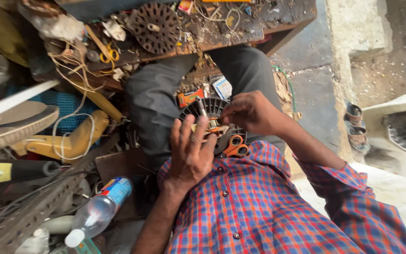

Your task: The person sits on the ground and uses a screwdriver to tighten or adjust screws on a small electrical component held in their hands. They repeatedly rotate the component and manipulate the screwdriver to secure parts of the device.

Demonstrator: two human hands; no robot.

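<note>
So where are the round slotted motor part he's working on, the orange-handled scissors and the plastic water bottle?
round slotted motor part (pixel 212 107), head view, on its dark slotted upper rim.
orange-handled scissors (pixel 235 146), head view, on the orange finger loops.
plastic water bottle (pixel 100 209), head view, on the clear middle of its body.

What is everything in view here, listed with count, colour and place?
slotted round motor core: one, dark, on the lap under both hands
scissors: one, orange handles, on the lap beside the core
second slotted disc: one, dark, on the cluttered bench
plastic bottle: one, clear with blue label, lower left
sandals: pair, brown, on the floor, right
left hand: open, flat against the core
right hand: fingers pinched at the core's top; what they pinch is unclear
</note>
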